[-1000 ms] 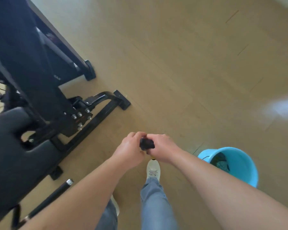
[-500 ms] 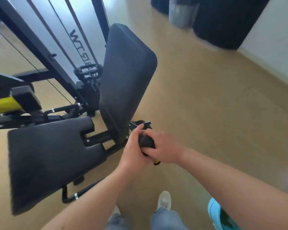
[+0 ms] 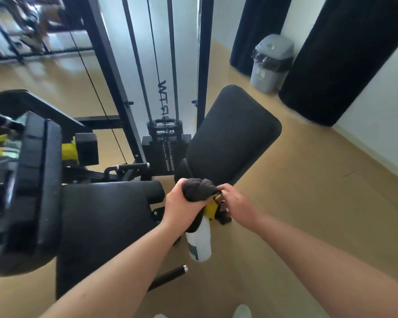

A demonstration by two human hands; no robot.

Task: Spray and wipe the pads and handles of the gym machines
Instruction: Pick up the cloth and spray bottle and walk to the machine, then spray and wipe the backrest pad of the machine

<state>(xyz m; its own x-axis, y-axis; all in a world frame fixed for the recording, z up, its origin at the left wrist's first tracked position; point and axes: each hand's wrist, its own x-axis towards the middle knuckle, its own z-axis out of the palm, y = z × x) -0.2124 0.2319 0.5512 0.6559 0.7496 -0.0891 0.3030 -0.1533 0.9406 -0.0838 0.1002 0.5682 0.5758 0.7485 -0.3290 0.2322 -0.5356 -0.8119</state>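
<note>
- Left hand (image 3: 182, 204) grips a bunched dark cloth (image 3: 199, 190) just below the back pad (image 3: 233, 134)
- Right hand (image 3: 238, 203) curls round the spray bottle (image 3: 199, 245) head, below that pad

Sideways black letters "WT" stand on the gym machine's (image 3: 232, 134) white panel (image 3: 186, 65), above the weight stack (image 3: 166, 152); the lower letters are unreadable.

Bare left grip (image 3: 182, 206), bare right grip (image 3: 237, 206), bare forearms (image 3: 115, 271), pale shoe toes (image 3: 241, 312) at bottom edge.

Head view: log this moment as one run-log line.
left hand: grips dark bunched cloth | right hand: holds head of white plastic spray bottle | black backrest pad: untouched
</note>
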